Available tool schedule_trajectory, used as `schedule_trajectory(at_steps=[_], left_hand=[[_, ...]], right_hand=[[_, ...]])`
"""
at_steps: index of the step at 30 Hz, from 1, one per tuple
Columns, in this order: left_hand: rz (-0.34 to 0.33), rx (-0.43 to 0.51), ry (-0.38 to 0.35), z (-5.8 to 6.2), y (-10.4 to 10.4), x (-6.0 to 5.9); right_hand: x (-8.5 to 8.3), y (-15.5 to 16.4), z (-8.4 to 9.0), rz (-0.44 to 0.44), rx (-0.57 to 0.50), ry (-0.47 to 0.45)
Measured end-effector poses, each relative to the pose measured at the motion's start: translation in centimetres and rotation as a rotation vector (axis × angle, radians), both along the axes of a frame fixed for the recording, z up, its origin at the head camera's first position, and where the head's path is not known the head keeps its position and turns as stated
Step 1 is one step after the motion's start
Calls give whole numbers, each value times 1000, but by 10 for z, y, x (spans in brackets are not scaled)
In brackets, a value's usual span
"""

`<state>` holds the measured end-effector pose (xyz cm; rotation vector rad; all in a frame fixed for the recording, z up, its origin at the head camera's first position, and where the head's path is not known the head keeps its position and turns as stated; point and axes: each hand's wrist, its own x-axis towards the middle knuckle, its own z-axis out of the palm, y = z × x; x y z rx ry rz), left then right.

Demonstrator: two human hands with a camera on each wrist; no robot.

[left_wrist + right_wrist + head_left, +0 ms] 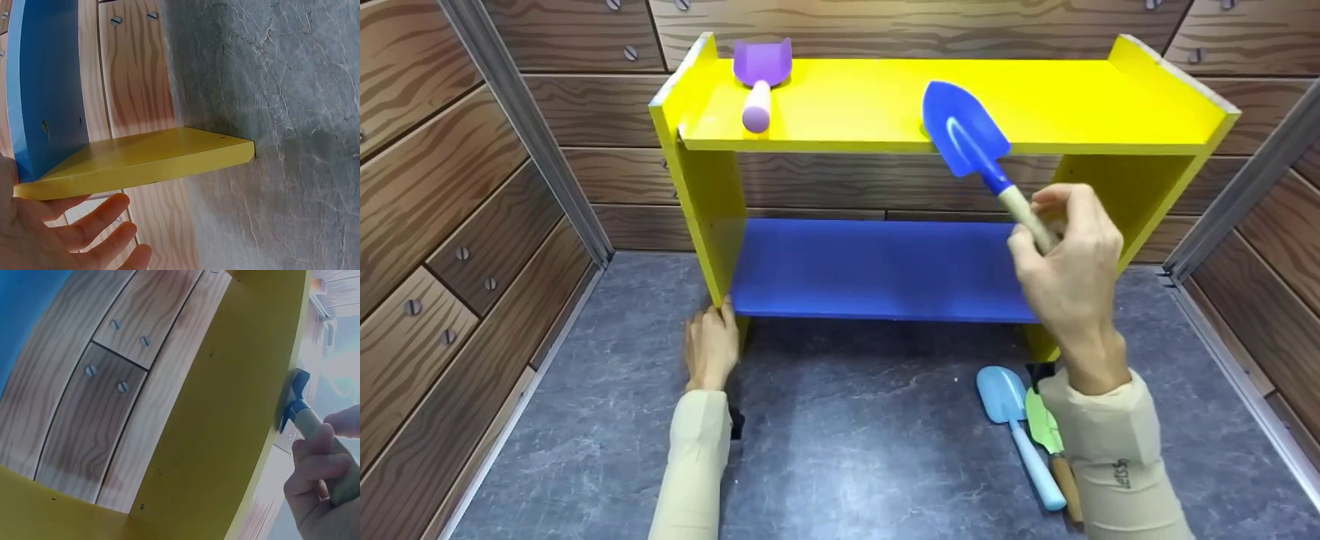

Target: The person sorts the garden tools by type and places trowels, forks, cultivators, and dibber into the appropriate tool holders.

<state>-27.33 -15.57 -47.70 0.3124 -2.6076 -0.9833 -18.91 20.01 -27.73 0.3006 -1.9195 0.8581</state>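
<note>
A blue hand trowel (966, 131) with a pale wooden handle is gripped by my right hand (1072, 262), its blade pointing up and left. The blade overlaps the front edge of the yellow top board (870, 105) in the head view. In the right wrist view, fingers wrap the wooden handle (308, 423) close to the yellow board. My left hand (711, 345) holds the front edge of the shelf's left side panel (135, 163), thumb by the blue board (50, 90) and fingers along the panel's outer side. A purple scoop (763, 64) lies on the top board's left end.
On the grey floor (840, 450), a light-blue trowel (1003, 394) and a green trowel (1041, 424) lie side by side next to my right sleeve. The blue middle board (885, 266) spans the shelf. Wood-patterned walls (607, 112) with metal corner posts surround it.
</note>
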Motion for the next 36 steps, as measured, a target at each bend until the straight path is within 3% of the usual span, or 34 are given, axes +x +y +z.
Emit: schedule_trajectory(at_steps=[7,12,15,19,23,26,29,36], left_hand=[[5,4,7,0,0,0],[4,6,1,-2,-1,1],[3,11,-1,-3,-1,2],[3,19,-5,-3,-1,2],[5,18,3,-2,-1,2],[3,15,12,-2,0,2],[1,12,16,-1,0,1],[5,12,4,0,-1,0]], right_hand=[[-8,-7,16,1,-93,118],[-14,-13,25,62,-200,168],[-14,-18,27,172,-301,140],[-12,-25,26,397,-447,108],[-13,-29,25,555,-468,89],[-16,-33,24,558,-420,59],[-22,-36,24,495,-365,42],[-42,-39,24,382,-299,87]])
